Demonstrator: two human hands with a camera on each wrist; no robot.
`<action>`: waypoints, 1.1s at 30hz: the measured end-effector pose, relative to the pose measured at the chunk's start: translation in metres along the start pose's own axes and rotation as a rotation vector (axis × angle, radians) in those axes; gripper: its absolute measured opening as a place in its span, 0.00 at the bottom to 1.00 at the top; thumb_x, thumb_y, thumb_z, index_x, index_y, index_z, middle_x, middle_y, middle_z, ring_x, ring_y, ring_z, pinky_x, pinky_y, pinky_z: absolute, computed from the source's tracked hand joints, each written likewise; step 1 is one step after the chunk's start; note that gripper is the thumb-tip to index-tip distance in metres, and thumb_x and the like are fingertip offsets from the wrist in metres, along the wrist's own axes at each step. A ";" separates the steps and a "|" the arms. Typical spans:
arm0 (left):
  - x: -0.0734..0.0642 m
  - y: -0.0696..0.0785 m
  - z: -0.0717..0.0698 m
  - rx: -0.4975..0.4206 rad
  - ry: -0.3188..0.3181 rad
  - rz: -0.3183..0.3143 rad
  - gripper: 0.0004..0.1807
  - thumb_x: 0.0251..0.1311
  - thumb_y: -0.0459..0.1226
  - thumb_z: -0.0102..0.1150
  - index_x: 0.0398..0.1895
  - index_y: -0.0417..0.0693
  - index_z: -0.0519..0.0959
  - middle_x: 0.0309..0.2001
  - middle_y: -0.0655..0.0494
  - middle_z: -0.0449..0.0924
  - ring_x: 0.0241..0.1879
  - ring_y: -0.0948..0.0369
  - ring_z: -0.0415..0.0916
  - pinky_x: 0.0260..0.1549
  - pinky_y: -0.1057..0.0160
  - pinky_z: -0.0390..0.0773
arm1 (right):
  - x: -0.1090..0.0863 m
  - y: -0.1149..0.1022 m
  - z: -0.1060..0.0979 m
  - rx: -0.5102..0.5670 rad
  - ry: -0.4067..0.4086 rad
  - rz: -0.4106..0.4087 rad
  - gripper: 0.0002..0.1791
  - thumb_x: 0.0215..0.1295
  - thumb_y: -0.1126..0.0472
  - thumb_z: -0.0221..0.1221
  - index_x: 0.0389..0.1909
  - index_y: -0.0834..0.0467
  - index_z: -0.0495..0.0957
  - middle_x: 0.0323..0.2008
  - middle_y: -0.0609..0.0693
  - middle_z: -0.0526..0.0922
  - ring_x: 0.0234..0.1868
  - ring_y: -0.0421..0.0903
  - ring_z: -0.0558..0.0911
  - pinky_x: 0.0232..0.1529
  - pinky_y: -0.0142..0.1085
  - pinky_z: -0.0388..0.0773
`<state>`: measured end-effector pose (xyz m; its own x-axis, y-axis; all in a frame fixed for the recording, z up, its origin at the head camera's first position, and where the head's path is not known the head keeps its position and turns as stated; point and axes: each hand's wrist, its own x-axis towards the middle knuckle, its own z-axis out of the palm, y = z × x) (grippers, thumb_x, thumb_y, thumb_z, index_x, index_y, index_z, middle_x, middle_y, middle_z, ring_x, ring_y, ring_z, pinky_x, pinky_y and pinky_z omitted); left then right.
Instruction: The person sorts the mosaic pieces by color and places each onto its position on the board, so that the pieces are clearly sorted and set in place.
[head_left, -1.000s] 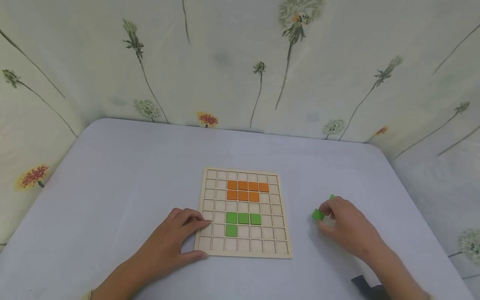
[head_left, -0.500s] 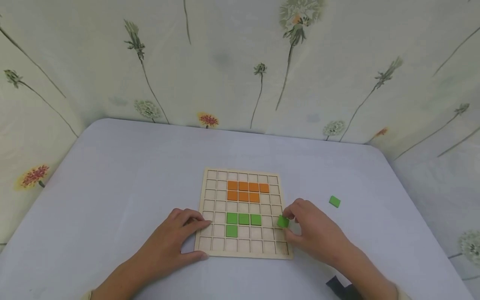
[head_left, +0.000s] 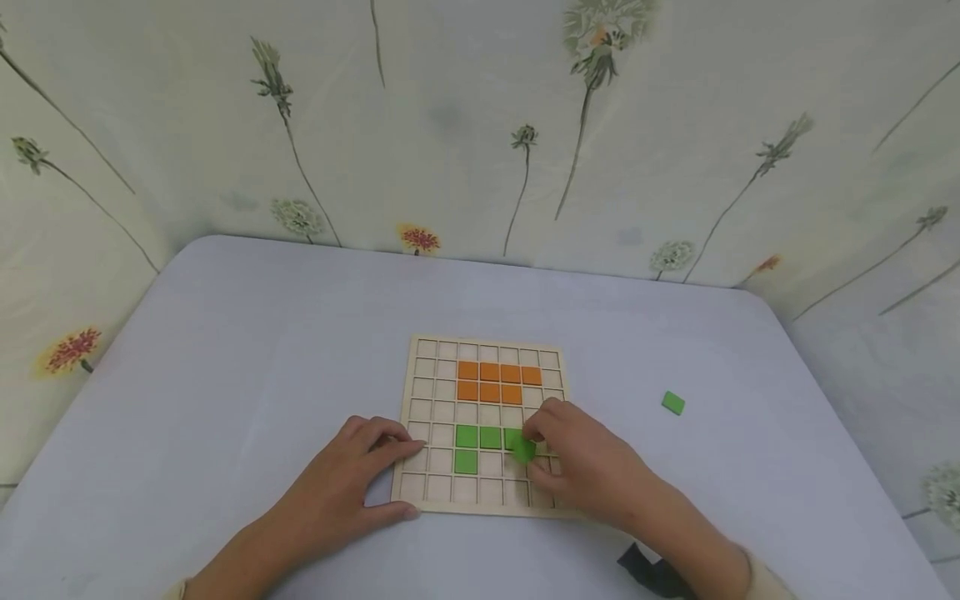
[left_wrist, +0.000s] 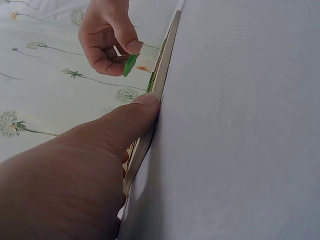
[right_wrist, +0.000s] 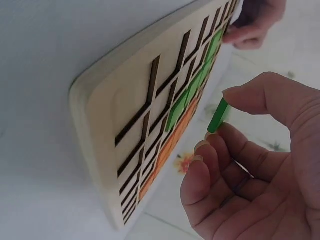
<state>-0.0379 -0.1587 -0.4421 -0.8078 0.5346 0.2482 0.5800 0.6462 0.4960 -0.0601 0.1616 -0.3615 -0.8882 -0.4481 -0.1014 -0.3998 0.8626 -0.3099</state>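
Observation:
A pale wooden grid board (head_left: 480,507) lies on the table before me. My left hand (head_left: 337,483) rests at its left side, fingertips on the edge and thumb at the near left corner. Between thumb and fingertips my right hand (head_left: 592,462) pinches a green square tile (head_left: 524,451), tilted above the board; the right wrist view shows this tile (right_wrist: 218,116) edge-on, clear of the grid. In the head view it overlaps the right end of a row of green tiles (head_left: 490,437). One more green tile (head_left: 466,462) sits below that row's left end.
Two rows of orange tiles (head_left: 489,372) fill cells higher on the board. A loose green tile (head_left: 673,403) lies on the table (head_left: 300,333) to the right. Something black (head_left: 651,571) shows beneath the right forearm. Flower-patterned cloth (head_left: 450,125) hangs behind the table.
My right hand has carried a green tile leftward from the table at right to over the board, uncovering the loose green tile left there. The left hand has stayed in place.

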 end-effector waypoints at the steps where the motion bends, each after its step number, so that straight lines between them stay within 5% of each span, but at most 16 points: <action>1: 0.000 0.000 0.000 0.000 0.000 -0.001 0.38 0.53 0.56 0.79 0.68 0.58 0.80 0.62 0.68 0.69 0.61 0.63 0.64 0.60 0.58 0.75 | 0.001 -0.002 0.002 -0.005 0.002 -0.015 0.12 0.59 0.60 0.69 0.44 0.50 0.82 0.41 0.36 0.75 0.43 0.36 0.74 0.48 0.34 0.81; 9: -0.001 0.000 0.000 -0.003 -0.007 -0.019 0.39 0.53 0.57 0.77 0.69 0.58 0.79 0.62 0.68 0.69 0.61 0.63 0.64 0.61 0.57 0.75 | 0.010 -0.012 0.011 -0.043 -0.008 -0.129 0.11 0.59 0.59 0.71 0.42 0.53 0.83 0.40 0.40 0.76 0.42 0.39 0.74 0.46 0.35 0.81; 33: 0.001 0.000 -0.001 0.003 -0.008 -0.003 0.39 0.53 0.58 0.78 0.68 0.57 0.80 0.62 0.68 0.70 0.61 0.63 0.65 0.61 0.58 0.75 | 0.021 -0.018 0.016 -0.090 -0.065 -0.175 0.12 0.61 0.61 0.72 0.45 0.53 0.85 0.39 0.40 0.77 0.42 0.39 0.74 0.45 0.34 0.79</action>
<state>-0.0391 -0.1584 -0.4410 -0.8088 0.5367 0.2403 0.5778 0.6495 0.4942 -0.0679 0.1328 -0.3733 -0.7881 -0.6047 -0.1151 -0.5679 0.7864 -0.2432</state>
